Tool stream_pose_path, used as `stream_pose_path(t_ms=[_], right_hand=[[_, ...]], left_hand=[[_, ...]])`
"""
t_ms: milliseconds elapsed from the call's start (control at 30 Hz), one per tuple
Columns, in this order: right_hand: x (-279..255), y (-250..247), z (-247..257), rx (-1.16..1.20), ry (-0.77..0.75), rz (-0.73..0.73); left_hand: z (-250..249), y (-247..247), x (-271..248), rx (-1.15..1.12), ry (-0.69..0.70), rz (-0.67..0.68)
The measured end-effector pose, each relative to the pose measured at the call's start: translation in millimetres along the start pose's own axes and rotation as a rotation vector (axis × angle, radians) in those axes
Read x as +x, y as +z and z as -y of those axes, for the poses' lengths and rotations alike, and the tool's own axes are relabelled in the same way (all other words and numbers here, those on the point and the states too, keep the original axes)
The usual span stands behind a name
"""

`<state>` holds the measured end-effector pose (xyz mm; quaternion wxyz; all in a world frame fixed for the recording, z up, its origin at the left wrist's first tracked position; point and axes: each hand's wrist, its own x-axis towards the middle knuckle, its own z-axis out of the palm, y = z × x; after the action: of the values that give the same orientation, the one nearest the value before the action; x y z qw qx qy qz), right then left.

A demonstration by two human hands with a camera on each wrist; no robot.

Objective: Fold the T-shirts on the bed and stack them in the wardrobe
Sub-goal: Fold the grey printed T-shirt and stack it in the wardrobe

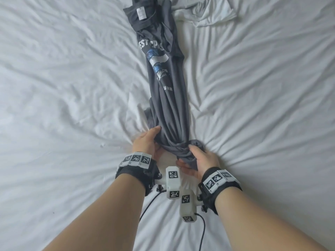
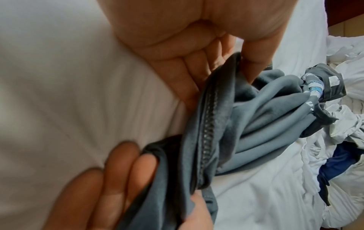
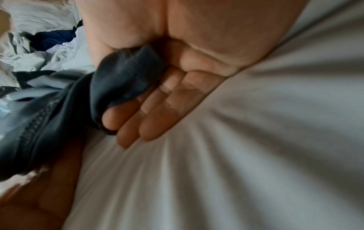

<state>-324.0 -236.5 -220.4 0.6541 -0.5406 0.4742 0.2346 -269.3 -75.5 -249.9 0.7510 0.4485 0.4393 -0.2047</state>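
Observation:
A dark grey T-shirt [image 1: 166,98] with a blue and white print lies bunched into a long strip on the white bed sheet [image 1: 72,87], its collar at the far end. My left hand [image 1: 150,140] pinches the near hem on the left side. The left wrist view shows the stitched hem [image 2: 208,124] held between thumb and fingers [image 2: 197,80]. My right hand [image 1: 192,156] grips the twisted hem bunch on the right. In the right wrist view the cloth [image 3: 126,80] is wrapped over my curled fingers [image 3: 149,118]. Both hands sit close together on the sheet.
Crumpled white fabric [image 1: 213,13] lies at the far right beside the shirt's collar. A navy garment [image 2: 338,163] sits among rumpled white bedding farther up the bed, and also shows as the navy garment [image 3: 53,38]. Camera cables [image 1: 150,205] hang under my wrists.

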Motion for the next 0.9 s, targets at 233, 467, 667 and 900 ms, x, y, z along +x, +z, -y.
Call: stream_pose_path(t_ms=[233,467,667,900], right_hand=[[-40,-2,3,-0.037,-0.091,-0.054],[-128,-6,76,-0.125,-0.188,-0.15],[-221,4,186,-0.189,-0.475,-0.186],[-326,11,252,-0.149,-0.683,-0.169]], left_hand=[[-35,3,-48,-0.056,0.014,-0.014],[-144,10,-154,-0.184,0.131,0.022],[-244,26,-247,-0.287,0.254,0.109],[-308,43,-335,-0.37,0.413,0.128]])
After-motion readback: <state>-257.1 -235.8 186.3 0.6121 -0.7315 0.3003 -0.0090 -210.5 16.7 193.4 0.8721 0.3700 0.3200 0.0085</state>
